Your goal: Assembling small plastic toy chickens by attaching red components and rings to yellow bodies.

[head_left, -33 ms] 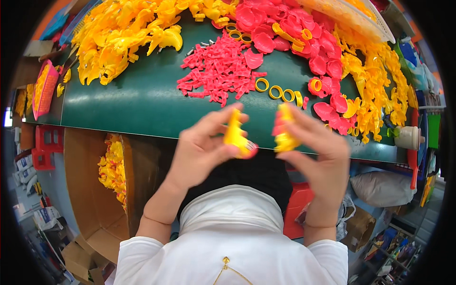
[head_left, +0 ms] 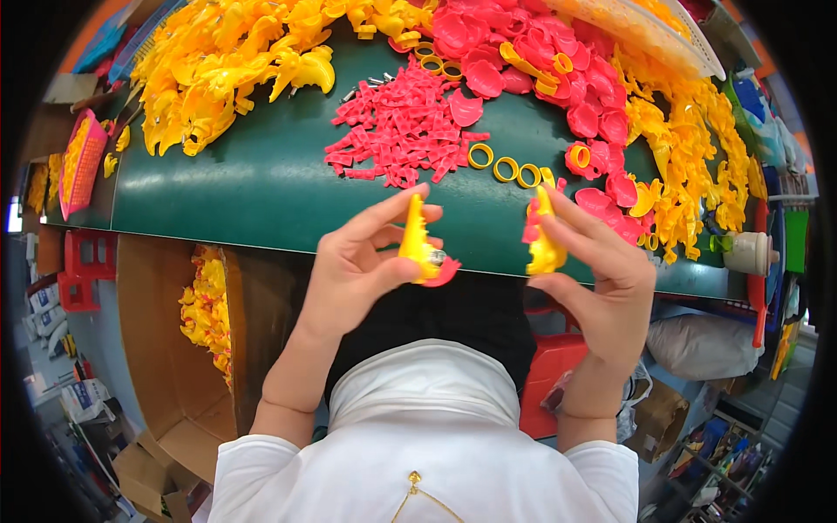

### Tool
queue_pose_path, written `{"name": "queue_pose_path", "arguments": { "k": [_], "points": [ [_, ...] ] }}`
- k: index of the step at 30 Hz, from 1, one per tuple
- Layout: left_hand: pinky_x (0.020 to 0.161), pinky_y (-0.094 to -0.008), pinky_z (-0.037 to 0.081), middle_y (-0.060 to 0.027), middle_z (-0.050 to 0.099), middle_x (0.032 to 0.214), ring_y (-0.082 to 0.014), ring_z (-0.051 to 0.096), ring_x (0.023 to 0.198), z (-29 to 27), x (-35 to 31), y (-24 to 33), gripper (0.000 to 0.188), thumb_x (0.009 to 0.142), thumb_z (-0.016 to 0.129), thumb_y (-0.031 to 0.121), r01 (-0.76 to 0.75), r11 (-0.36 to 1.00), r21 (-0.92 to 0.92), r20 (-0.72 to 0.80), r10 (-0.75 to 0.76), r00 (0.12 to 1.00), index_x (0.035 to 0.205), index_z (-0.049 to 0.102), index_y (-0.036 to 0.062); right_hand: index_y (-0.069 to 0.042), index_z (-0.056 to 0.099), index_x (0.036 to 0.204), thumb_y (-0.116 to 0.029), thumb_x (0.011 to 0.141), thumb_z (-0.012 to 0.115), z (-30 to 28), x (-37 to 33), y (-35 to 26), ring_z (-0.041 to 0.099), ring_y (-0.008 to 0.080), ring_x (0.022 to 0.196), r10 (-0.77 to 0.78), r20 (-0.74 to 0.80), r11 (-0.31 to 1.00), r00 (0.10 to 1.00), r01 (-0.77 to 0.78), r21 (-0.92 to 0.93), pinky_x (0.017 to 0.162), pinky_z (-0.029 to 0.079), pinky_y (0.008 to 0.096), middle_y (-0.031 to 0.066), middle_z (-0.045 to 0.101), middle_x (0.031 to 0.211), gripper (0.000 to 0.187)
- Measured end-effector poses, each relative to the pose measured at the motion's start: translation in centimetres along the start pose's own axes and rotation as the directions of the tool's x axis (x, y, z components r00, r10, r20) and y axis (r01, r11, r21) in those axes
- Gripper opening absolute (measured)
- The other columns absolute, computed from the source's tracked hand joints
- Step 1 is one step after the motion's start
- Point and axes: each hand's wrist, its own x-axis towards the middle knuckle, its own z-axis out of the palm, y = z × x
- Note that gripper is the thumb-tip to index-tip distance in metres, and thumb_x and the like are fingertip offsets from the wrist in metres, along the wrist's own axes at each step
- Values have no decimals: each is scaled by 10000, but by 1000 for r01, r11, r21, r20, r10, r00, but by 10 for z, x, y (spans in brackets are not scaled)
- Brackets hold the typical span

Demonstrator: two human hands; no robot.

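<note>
In front of my body, at the table's near edge, my left hand (head_left: 362, 261) pinches a yellow plastic shell piece (head_left: 415, 241). A silvery metal part and a pink curved piece (head_left: 443, 272) show at its lower right. My right hand (head_left: 602, 270) pinches another yellow shell piece (head_left: 546, 244), with a pink bit (head_left: 529, 222) on its left side. A gap separates the two pieces. Just beyond them lies a heap of small pink parts (head_left: 405, 122), with several yellow rings (head_left: 506, 169) to its right.
Yellow shells (head_left: 209, 78) pile up at the far left of the green table (head_left: 200, 196), more (head_left: 689, 148) at the right. Pink cups (head_left: 488, 52) lie between them. A cardboard box (head_left: 174, 383) with yellow pieces stands lower left; a red stool (head_left: 545, 375) is below the edge.
My hands have moved farther apart, the left one leftward and the right one rightward. Both shell pieces have turned a little, and the metal part in the left piece shows more.
</note>
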Motion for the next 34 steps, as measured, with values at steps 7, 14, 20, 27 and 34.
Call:
{"name": "queue_pose_path", "arguments": {
  "k": [7,14,20,27,34],
  "points": [
    [1036,-403,431,-198,478,1393,-270,541,1213,12,-1,-17,800,837,746,318,-32,989,-146,76,44,996,1425,347,-49,57,589,1244,-30,670,823,26,2,17,537,266,1228,-25,243,966,970,-39,256,1012,455,348,212,549,1307,626],
    [1048,-365,406,-103,452,1380,-235,490,1222,11,2,-22,656,851,729,194,-61,979,-194,107,83,991,1402,429,3,61,580,1251,-34,724,802,40,-4,26,532,265,1213,10,208,926,978,-87,367,1003,472,358,190,493,1318,580],
    [1049,-363,402,-94,453,1352,-223,461,1232,11,2,-25,632,831,737,133,-129,982,-140,104,144,984,1386,458,18,87,560,1260,-31,750,777,51,-12,27,503,281,1239,93,160,777,983,-172,605,1018,454,364,218,479,1333,566],
    [1038,-360,431,-88,423,1347,-217,443,1247,10,4,-25,608,825,716,39,-145,980,-134,142,164,976,1377,464,6,52,557,1281,47,769,734,57,-17,38,492,251,1261,6,135,743,991,-94,663,1043,442,359,182,449,1371,542],
    [1057,-387,365,-100,450,1368,-235,468,1233,16,2,-20,707,796,785,303,-67,994,-88,58,73,996,1357,485,-3,57,542,1296,21,775,745,62,-21,42,465,282,1286,-14,73,739,997,-39,673,1062,416,380,200,424,1397,560]
  ]
}}
